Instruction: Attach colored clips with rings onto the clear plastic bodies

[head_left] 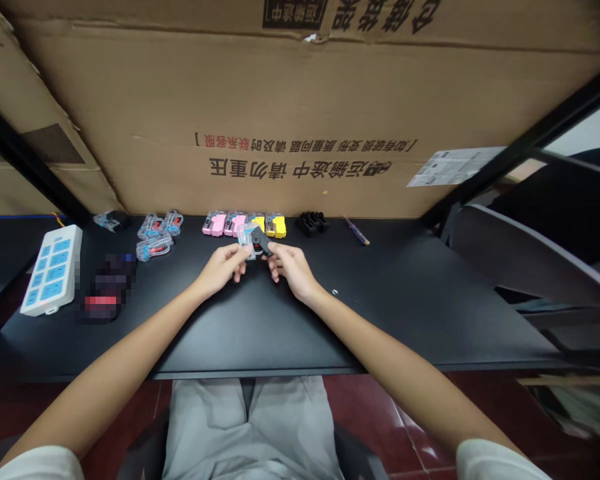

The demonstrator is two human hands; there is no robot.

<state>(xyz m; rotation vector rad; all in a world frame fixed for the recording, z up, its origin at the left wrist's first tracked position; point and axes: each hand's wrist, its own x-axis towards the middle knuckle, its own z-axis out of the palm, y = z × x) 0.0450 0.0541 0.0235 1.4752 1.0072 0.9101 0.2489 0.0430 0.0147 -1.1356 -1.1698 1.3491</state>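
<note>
Above the black table, my left hand (224, 265) pinches a small clear plastic housing (245, 233) with light-blue parts inside. My right hand (294, 268) grips a dark grey plastic piece (263, 241) that overlaps the clear housing's right side; whether the two are joined I cannot tell. A bit of red shows under them. Just behind my hands stands a row of small units, pink ones (214, 224) on the left and yellow ones (276, 225) on the right. Several black plastic pieces (312, 223) lie to the right of the row.
Three clear housings (154, 247) lie left of the row, near a clear-and-black piece (111, 221). A white power strip (53, 270) and a pixelated dark object (107, 287) are at far left. A screwdriver (357, 231) lies at right. Cardboard (290, 87) walls the table's back.
</note>
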